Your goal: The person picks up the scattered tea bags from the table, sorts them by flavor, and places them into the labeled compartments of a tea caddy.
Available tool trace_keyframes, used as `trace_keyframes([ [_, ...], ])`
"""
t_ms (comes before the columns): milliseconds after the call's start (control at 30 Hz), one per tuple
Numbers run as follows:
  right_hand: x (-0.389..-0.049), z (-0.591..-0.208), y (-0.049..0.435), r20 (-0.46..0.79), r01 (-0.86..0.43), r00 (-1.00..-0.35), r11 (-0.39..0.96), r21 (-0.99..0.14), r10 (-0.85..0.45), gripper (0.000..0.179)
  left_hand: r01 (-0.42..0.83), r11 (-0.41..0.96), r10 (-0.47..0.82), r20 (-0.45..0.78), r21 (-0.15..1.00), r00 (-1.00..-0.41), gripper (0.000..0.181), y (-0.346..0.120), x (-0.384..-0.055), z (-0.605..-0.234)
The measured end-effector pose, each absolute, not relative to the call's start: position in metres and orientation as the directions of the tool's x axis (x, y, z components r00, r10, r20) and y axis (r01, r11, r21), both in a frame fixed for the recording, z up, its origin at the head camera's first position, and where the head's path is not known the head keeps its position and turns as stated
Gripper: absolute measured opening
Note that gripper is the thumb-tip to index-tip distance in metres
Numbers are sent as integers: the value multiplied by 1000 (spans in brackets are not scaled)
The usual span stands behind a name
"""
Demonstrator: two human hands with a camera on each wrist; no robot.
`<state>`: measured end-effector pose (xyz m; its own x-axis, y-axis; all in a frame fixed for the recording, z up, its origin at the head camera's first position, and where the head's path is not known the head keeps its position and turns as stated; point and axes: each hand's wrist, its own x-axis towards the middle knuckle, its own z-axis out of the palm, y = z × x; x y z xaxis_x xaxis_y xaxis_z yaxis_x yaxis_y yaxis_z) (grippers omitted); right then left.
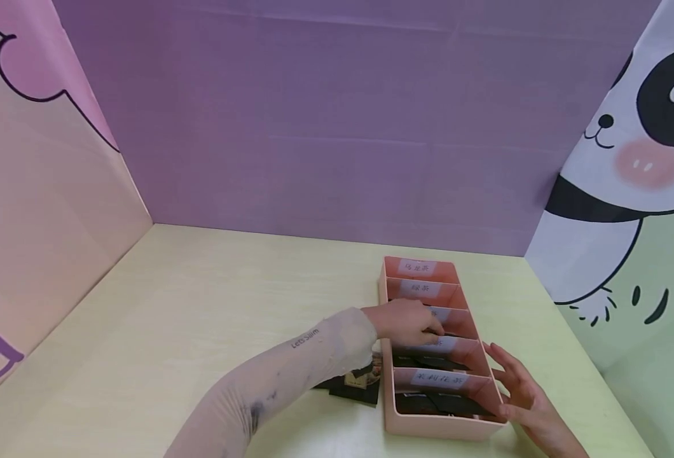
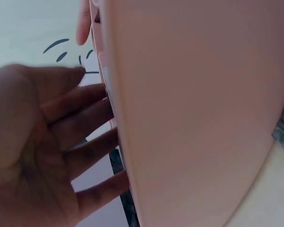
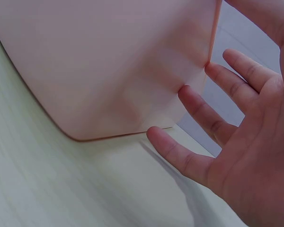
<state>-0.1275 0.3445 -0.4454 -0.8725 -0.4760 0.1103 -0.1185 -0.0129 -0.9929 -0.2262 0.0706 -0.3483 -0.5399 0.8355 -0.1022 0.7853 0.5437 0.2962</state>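
Observation:
A long pink divided box (image 1: 442,427) stands on the table, its compartments marked with handwritten tea labels (image 1: 441,380). Flat black packets (image 1: 428,362) lie in the nearer compartments. My left hand (image 1: 402,321) reaches over the box's left wall into a middle compartment. In the left wrist view its fingers extend past the rim, thumb free, and the fingertips are hidden behind the wall. Against the outer right wall rest the spread fingers of my right hand (image 1: 522,394), near the front corner. Partly under the left forearm, more dark printed packets (image 1: 360,388) lie beside the box.
The pale table (image 1: 228,286) extends left of the box. A purple panel (image 1: 314,127) stands behind it, a pink panel (image 1: 39,191) at the left, and a panda-printed panel (image 1: 629,254) at the right.

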Motion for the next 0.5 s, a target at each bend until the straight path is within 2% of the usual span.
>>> trace_keyframes([
  [133, -128, -446, 345, 135, -137, -864, -32, -990, -486, 68, 805, 501, 865, -151, 317, -479, 42, 62, -229, -346],
  [233, -128, -448, 344, 154, -151, -854, -47, -988, -497, 67, 817, 467, 882, -112, 338, -458, 46, 50, -230, -342],
  [333, -128, -448, 344, 147, -149, -854, -36, -988, -499, 67, 810, 458, 876, -30, 366, -482, 48, 35, -228, -334],
  [500, -127, -447, 344, 136, -143, -864, -23, -989, -485, 68, 754, 504, 819, 44, 422, -572, 59, 6, -216, -327],
])
